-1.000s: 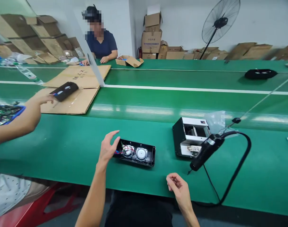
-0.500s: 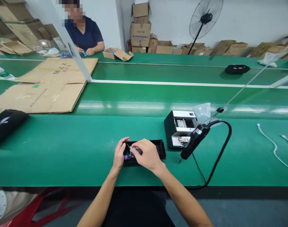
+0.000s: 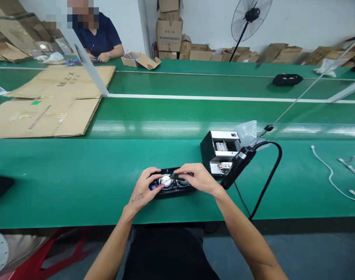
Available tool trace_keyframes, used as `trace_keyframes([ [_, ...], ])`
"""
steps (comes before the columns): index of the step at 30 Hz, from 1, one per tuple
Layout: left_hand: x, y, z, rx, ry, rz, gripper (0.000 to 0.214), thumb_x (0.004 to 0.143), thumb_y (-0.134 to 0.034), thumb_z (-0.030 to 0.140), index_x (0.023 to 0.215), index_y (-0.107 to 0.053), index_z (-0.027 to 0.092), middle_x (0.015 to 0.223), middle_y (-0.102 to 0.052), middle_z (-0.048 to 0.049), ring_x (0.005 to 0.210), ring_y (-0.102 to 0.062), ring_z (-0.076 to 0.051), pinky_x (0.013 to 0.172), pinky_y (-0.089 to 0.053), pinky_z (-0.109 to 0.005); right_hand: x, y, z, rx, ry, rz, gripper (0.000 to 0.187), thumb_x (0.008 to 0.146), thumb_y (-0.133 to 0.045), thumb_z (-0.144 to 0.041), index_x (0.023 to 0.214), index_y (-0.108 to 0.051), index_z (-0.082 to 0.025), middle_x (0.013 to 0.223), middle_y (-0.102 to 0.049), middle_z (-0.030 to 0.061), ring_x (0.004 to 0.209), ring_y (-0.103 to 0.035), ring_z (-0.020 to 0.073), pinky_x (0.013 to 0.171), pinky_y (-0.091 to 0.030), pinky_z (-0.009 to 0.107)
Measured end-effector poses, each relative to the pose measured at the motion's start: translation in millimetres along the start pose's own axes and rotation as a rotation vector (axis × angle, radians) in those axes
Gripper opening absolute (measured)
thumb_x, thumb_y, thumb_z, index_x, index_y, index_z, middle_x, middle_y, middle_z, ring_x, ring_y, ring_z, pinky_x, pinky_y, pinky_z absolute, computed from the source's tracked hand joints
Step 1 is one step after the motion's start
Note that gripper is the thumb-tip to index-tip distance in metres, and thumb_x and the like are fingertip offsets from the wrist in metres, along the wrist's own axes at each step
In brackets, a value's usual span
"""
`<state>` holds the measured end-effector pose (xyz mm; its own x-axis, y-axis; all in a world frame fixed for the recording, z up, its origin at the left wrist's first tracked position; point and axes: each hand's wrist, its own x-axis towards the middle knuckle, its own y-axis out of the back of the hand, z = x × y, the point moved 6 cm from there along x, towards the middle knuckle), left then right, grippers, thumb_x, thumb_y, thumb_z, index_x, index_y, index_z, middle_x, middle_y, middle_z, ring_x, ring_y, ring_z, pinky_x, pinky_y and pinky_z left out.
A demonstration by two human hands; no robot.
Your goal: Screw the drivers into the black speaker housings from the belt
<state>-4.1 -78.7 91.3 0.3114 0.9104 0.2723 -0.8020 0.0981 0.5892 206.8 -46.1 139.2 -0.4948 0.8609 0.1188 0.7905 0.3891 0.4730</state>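
A black speaker casing lies on the green bench in front of me, with its inside facing up. Two round silver-backed speaker drivers show in it, the left driver plainly and the right driver partly under my fingers. My left hand curls over the casing's left end, thumb and fingers gripping it beside a small blue-and-red part. Between thumb and fingers, my right hand pinches a small dark flat piece, apparently a circuit board, above the drivers. Its details are too small to make out.
Right of the casing stands a black-and-silver machine, with a hanging electric screwdriver before it. White cables lie at right. Flattened cardboard covers the left back. Across the bench sits a person.
My right hand has drawn back to the right and now holds the dark piece above the casing. Both drivers have come into sight. My left hand has turned over the casing's left end.
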Motion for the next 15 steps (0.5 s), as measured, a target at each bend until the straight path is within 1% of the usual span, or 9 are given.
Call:
trace_keyframes([
  [3, 3, -2.7, -1, -0.04, 0.011, 0.099, 0.019, 0.091, -0.067, 0.026, 0.111, -0.068, 0.025, 0.113, -0.071, -0.0069, 0.124, -0.056, -0.027, 0.108, -0.047, -0.052, -19, -14, -2, -0.133, 0.137, -0.087, 0.031, 0.094, -0.055, -0.009, 0.109, -0.078, -0.024, 0.104, -0.077, 0.005, 0.095, -0.07, 0.0183, 0.083, -0.055, 0.03],
  [5, 2, -4.9, -1, -0.049, 0.045, 0.157, 0.012, 0.092, -0.061, 0.019, 0.098, -0.07, 0.024, 0.11, -0.071, -0.0068, 0.125, -0.055, -0.028, 0.108, -0.046, -0.054, -25, -27, -4, -0.292, 0.185, -0.096, 0.031, 0.096, -0.054, -0.01, 0.11, -0.077, -0.025, 0.106, -0.077, 0.0054, 0.095, -0.07, 0.0192, 0.084, -0.054, 0.032],
  [6, 1, -6.0, 1, -0.034, 0.051, 0.159, 0.016, 0.091, -0.057, 0.015, 0.088, -0.07, 0.024, 0.111, -0.07, -0.0069, 0.128, -0.053, -0.029, 0.109, -0.045, -0.056, -26, -34, -4, -0.37, 0.191, -0.102, 0.03, 0.097, -0.054, -0.011, 0.11, -0.077, -0.025, 0.106, -0.077, 0.0053, 0.093, -0.07, 0.0195, 0.083, -0.053, 0.032],
  [8, -1, -7.3, 8, 0.027, 0.035, 0.097, 0.029, 0.089, -0.049, 0.009, 0.074, -0.07, 0.023, 0.117, -0.067, -0.0071, 0.137, -0.045, -0.032, 0.111, -0.042, -0.059, -26, -46, -4, -0.504, 0.171, -0.147, 0.031, 0.096, -0.054, -0.009, 0.111, -0.076, -0.025, 0.104, -0.077, 0.0048, 0.09, -0.069, 0.0199, 0.08, -0.051, 0.032],
  [9, -2, -7.5, 12, 0.066, 0.021, 0.042, 0.03, 0.089, -0.049, 0.009, 0.075, -0.071, 0.023, 0.123, -0.065, -0.0072, 0.141, -0.041, -0.033, 0.112, -0.04, -0.06, -24, -51, -4, -0.554, 0.153, -0.183, 0.032, 0.096, -0.054, -0.007, 0.111, -0.076, -0.024, 0.102, -0.077, 0.0047, 0.09, -0.069, 0.0199, 0.078, -0.05, 0.032],
  [10, -4, -7.2, 17, 0.106, 0.004, -0.016, 0.027, 0.088, -0.051, 0.01, 0.081, -0.073, 0.023, 0.129, -0.063, -0.0077, 0.144, -0.037, -0.035, 0.114, -0.039, -0.061, -23, -55, -4, -0.59, 0.136, -0.219, 0.033, 0.095, -0.054, -0.006, 0.112, -0.075, -0.023, 0.101, -0.077, 0.0048, 0.089, -0.069, 0.0198, 0.077, -0.048, 0.031],
  [12, -7, -6.3, 23, 0.189, -0.032, -0.126, 0.019, 0.087, -0.061, 0.019, 0.1, -0.073, 0.024, 0.139, -0.057, -0.0102, 0.148, -0.029, -0.04, 0.116, -0.034, -0.065, -20, -60, -6, -0.627, 0.109, -0.277, 0.034, 0.093, -0.053, -0.004, 0.113, -0.074, -0.022, 0.099, -0.077, 0.0053, 0.09, -0.068, 0.0196, 0.076, -0.046, 0.03],
  [13, -9, -6.5, 25, 0.233, -0.05, -0.172, 0.023, 0.085, -0.067, 0.024, 0.107, -0.072, 0.024, 0.142, -0.054, -0.0116, 0.15, -0.025, -0.042, 0.117, -0.031, -0.067, -19, -62, -7, -0.634, 0.101, -0.305, 0.034, 0.093, -0.053, -0.004, 0.113, -0.074, -0.022, 0.098, -0.076, 0.0056, 0.091, -0.068, 0.0196, 0.076, -0.046, 0.03],
  [15, -11, -9.9, 27, 0.314, -0.089, -0.251, 0.035, 0.079, -0.077, 0.029, 0.114, -0.069, 0.024, 0.145, -0.052, -0.013, 0.15, -0.021, -0.046, 0.118, -0.023, -0.072, -17, -64, -8, -0.65, 0.089, -0.362, 0.032, 0.092, -0.053, -0.004, 0.109, -0.075, -0.02, 0.094, -0.076, 0.0067, 0.089, -0.068, 0.0203, 0.074, -0.044, 0.03],
])
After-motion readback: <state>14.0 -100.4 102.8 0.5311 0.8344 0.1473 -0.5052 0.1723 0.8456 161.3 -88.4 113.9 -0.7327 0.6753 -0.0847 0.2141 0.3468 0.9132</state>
